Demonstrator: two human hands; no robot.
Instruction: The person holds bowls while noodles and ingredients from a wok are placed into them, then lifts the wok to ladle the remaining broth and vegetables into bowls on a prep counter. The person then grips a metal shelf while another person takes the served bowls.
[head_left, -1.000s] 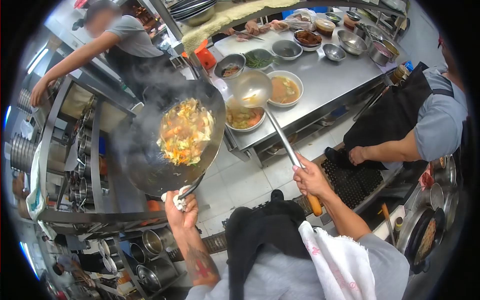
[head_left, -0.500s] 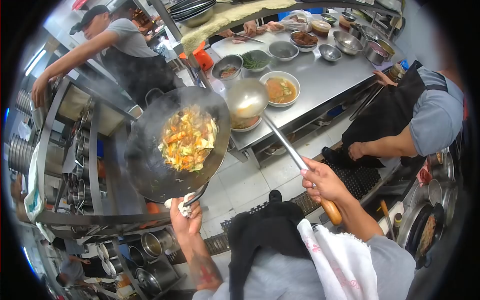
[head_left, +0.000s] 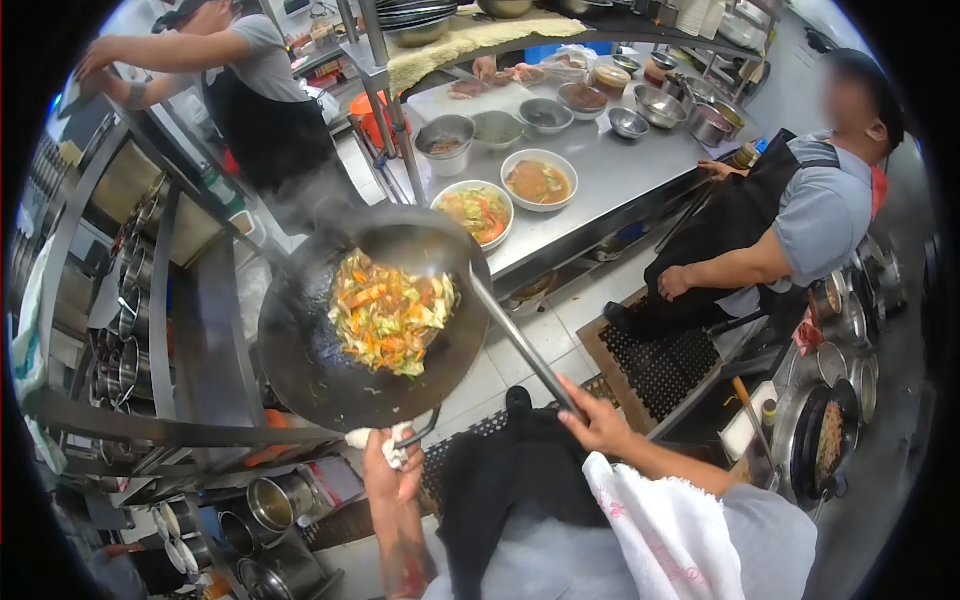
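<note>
My left hand [head_left: 388, 472] grips the loop handle of a dark wok [head_left: 292, 350] through a folded white cloth [head_left: 398, 450]. Chopped stir-fried vegetables [head_left: 390, 318], with cabbage and orange strips, lie inside the wok, held tilted in the air. In my right hand [head_left: 600, 425] is a long-handled metal ladle [head_left: 522, 342]; its blurred bowl is over the wok's far side, by the vegetables. Just beyond the wok's rim, a white bowl [head_left: 474, 243] with similar vegetables stands on the steel counter [head_left: 600, 165]. Beside it, another white bowl [head_left: 540, 207] holds orange, soupy food.
Metal bowls, pots and a cutting board line the counter. One person [head_left: 800, 210] stands at right; another person [head_left: 265, 95] reaches up at far left. Shelves of pans [head_left: 130, 340] flank the wok. A pan with food [head_left: 832, 445] sits lower right.
The ladle has moved from above the counter bowls back over the wok. The near white bowl, partly hidden before, now shows vegetables. The person at right has turned more into view.
</note>
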